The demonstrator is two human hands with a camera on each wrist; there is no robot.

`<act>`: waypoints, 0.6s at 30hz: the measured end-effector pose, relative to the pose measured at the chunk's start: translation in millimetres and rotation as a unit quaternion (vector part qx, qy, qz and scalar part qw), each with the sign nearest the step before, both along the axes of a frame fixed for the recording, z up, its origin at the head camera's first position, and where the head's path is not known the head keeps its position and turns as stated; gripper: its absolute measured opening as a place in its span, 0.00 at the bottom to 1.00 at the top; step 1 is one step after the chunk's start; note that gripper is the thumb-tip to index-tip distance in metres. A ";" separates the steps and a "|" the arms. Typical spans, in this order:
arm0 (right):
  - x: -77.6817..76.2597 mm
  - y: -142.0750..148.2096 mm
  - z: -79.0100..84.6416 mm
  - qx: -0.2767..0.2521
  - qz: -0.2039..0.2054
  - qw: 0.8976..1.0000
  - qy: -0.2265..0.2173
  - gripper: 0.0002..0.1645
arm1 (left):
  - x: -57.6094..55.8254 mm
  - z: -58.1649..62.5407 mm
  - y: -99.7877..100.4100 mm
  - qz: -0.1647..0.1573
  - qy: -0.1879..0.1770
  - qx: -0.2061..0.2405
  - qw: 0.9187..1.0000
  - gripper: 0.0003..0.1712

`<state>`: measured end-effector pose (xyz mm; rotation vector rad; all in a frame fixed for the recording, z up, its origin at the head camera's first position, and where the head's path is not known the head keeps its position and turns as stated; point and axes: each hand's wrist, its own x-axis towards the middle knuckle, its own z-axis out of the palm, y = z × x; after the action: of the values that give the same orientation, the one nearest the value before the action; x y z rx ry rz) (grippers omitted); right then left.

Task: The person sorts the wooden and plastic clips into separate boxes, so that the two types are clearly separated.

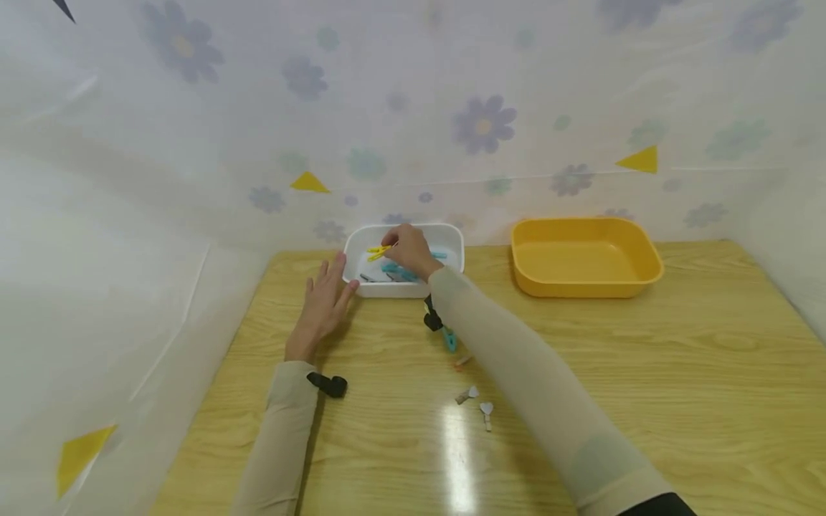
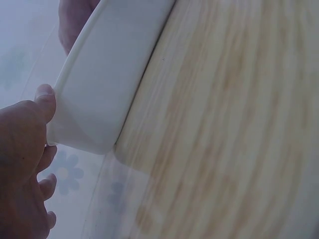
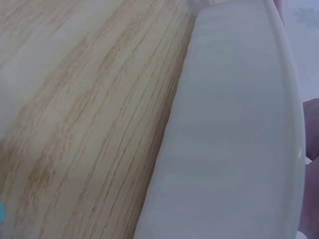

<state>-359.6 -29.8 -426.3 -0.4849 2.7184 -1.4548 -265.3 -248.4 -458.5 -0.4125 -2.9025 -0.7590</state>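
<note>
Facing flowered sheeting (image 1: 413, 154) across grained table (image 1: 387, 430), left hand (image 1: 322, 304) splays, right hand (image 1: 411, 251) pinches clip (image 1: 382, 251).

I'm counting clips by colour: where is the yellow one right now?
In the head view, left of centre, the right hand pinches the yellow clip over the left part of the white tray.

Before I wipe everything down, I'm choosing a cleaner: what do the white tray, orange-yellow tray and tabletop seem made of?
White tray: probably plastic, satin; smooth, rounded walls. 
Orange-yellow tray: likely plastic too; even colour, soft shine inside. 
Tabletop: wood-grain, glossy where light reflects; real wood or printed laminate, I can't tell.
</note>
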 end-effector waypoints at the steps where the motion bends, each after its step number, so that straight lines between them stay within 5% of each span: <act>1: -1.0 -0.3 -0.2 0.001 0.000 1.000 0.000 0.10 | -0.2 -0.1 0.0 0.000 0.000 -0.001 1.000 0.41; 18: -3.7 1.2 1.8 0.005 0.009 1.000 -0.023 0.15 | 0.6 1.0 0.0 0.005 -0.001 -0.011 1.000 0.41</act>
<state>-363.3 -28.6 -424.5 -0.4687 2.6764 -1.4303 -264.7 -248.3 -457.5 -0.3997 -2.9164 -0.7263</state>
